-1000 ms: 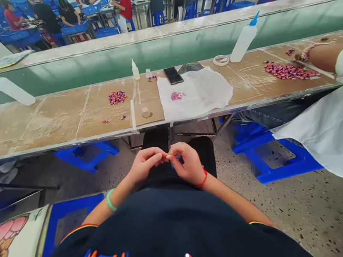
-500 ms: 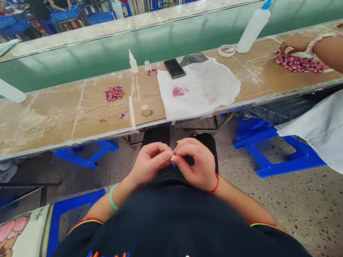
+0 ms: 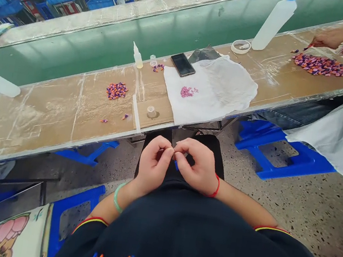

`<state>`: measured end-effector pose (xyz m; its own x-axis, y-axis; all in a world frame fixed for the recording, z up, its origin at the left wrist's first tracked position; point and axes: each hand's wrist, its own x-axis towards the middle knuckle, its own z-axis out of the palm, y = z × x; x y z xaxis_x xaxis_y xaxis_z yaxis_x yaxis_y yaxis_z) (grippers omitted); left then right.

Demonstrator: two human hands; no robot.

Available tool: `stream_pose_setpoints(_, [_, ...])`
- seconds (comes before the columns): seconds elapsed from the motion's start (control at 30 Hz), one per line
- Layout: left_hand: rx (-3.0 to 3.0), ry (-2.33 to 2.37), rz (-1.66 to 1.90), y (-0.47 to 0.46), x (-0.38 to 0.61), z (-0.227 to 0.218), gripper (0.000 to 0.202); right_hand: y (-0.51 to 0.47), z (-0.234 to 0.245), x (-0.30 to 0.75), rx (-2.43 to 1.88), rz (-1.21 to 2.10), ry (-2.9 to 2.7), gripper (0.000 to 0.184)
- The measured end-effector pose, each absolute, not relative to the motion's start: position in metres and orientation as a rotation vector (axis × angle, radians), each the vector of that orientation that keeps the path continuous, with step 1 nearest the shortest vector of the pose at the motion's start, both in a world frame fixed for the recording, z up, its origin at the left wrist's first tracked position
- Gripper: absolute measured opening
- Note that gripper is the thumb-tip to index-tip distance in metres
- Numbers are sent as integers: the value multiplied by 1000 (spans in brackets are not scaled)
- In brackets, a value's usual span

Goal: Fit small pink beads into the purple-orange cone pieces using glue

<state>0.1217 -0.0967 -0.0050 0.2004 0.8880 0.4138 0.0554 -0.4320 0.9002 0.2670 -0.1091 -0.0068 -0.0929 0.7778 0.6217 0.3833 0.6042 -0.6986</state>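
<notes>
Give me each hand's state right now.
Left hand: closed, fingertips pinching a tiny item, too small to identify.
Right hand: closed, pinching the same tiny item.

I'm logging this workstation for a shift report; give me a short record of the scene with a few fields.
left hand: fingertips pinched against the right hand's, held item too small to tell
right hand: red string at the wrist
near hands: small blue piece
bench: white cloth with pink pieces, phone, squeeze bottle, orange-and-purple pile
co-worker: hand beside a larger orange-and-purple pile
</notes>
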Motion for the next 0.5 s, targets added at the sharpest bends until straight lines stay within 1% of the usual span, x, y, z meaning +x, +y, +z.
stream_pose_setpoints(0.13, [1867, 862, 1360, -87, 120, -7, 22, -103, -8, 266, -1013, 533, -1672, 12])
stream_pose_setpoints(0.23, [1945, 810, 1345, -81, 119, -8, 19, -99, -8, 266, -1063, 667, -1626, 13])
stream_pose_setpoints(0.37, [1976, 786, 1327, -74, 119, -9, 17, -93, -7, 268, -1078, 831, -1549, 13])
stream_pose_setpoints(0.5, [1984, 839, 1291, -69, 119, -12, 20, -88, -10, 267, -1105, 863, -1512, 12])
